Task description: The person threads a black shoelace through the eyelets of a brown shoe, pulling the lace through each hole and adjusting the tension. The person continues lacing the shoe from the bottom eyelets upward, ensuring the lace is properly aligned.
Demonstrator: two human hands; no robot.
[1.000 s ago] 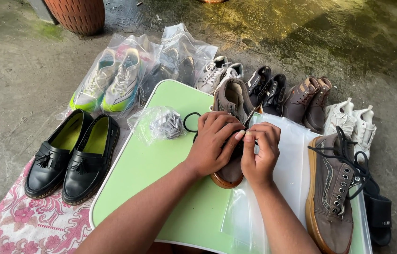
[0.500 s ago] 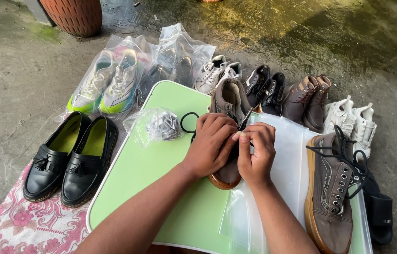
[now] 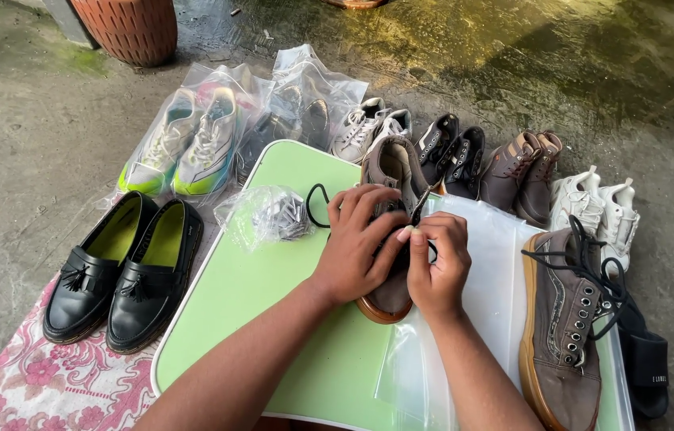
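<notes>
Head view: left hand (image 3: 353, 243) grips the brown shoe (image 3: 391, 172) mid-tabletop (image 3: 249, 295), right hand (image 3: 437, 263) pinches its black lace (image 3: 419, 203) (lacing looks partly done). Second brown shoe (image 3: 564, 319), right edge, lace loose.

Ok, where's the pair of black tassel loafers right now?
In the head view the black tassel loafers sit at the left, on the floral cloth beside the green tray, just below the bagged green-soled sneakers.
</notes>
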